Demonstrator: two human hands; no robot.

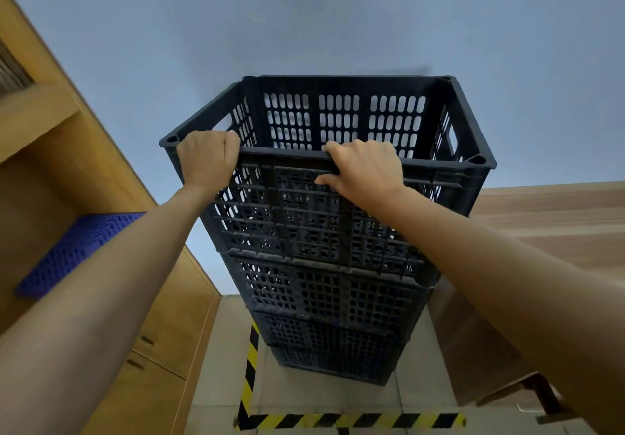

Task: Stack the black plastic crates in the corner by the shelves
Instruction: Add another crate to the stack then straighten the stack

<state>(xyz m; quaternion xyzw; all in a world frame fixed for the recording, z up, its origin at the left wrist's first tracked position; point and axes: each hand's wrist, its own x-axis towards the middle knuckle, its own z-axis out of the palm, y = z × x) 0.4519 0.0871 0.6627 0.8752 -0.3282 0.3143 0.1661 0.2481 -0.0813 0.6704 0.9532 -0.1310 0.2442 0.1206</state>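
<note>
crates (314,228) black, slotted | floor tape (351,420) yellow-black striped | shelf crate (72,252) blue | wall (304,22) pale blue

Both arms raised, fingers (233,143) curled

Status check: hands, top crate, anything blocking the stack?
Left hand and right hand both grip the top crate near rim. Crate sits atop the black stack, by the wooden shelves. Nothing visible in the way.

The black crates (324,231) are matt, perforated plastic with ribbed, scuffed walls. Left of them, the shelves (101,164) show smooth yellowish wood grain and hold a blue perforated plastic panel (77,252). Below the crates, pale floor tiles (223,367) look smooth.
</note>
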